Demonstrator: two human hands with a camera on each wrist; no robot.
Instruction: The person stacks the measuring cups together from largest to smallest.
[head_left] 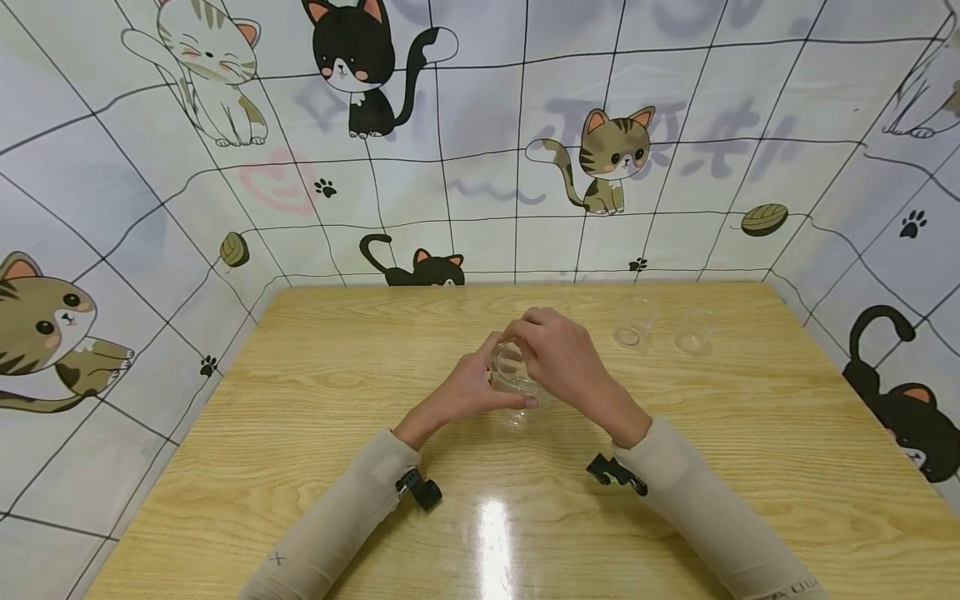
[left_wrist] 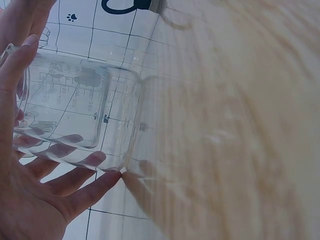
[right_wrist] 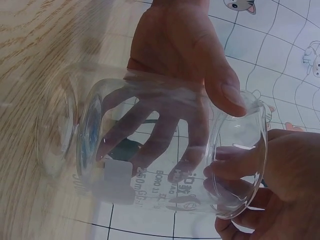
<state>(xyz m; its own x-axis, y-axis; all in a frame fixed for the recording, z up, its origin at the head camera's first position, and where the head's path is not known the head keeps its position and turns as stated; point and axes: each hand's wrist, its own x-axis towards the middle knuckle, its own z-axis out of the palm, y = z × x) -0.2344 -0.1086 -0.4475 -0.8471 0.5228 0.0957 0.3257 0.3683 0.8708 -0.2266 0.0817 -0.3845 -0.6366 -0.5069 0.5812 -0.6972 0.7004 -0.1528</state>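
Note:
A clear glass beaker (right_wrist: 157, 172) with printed markings, among them 250 ml, stands nested inside a larger clear beaker (right_wrist: 55, 130). My left hand (head_left: 468, 385) holds the larger beaker, thumb near the rim and fingers spread along its wall. From above, my right hand (head_left: 566, 354) pinches the smaller beaker at its rim, thumb and fingers on either side of the glass. In the left wrist view the inner base sits some way above the outer base. Both hands meet around the nested beakers at the middle of the table.
Two more clear glass vessels (head_left: 630, 335) stand at the back right of the wooden table (head_left: 337, 350). A white cat-patterned cloth (head_left: 480, 183) encloses the back and sides. Black wrist mounts (head_left: 422, 490) sit on the sleeves.

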